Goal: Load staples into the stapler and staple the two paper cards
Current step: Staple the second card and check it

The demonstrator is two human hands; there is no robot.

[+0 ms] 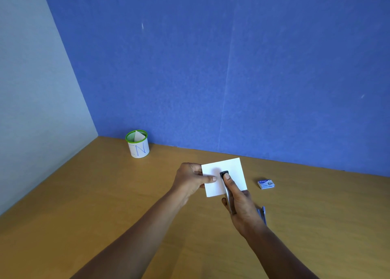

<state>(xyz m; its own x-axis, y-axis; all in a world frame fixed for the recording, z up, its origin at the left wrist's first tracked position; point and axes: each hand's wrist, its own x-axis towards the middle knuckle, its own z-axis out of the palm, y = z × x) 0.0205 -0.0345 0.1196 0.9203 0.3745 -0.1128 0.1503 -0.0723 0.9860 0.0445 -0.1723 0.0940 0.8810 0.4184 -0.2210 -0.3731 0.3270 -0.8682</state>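
We sit at an office desk: wooden desktop (101,194), blue partition panels (211,67), pen cup (138,145), staple box (266,184).

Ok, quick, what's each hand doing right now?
Left hand: pinching the white paper cards.
Right hand: gripping the stapler, thumb on its head.

White square card (231,168) pinched at left edge by left hand (190,179), silver dark-nosed stapler (227,191) gripped in right hand (240,205) over its middle, blue staple box (266,184) flat on bench (126,194), right.

Gripped stapler (227,191) over pinched cards (232,168)
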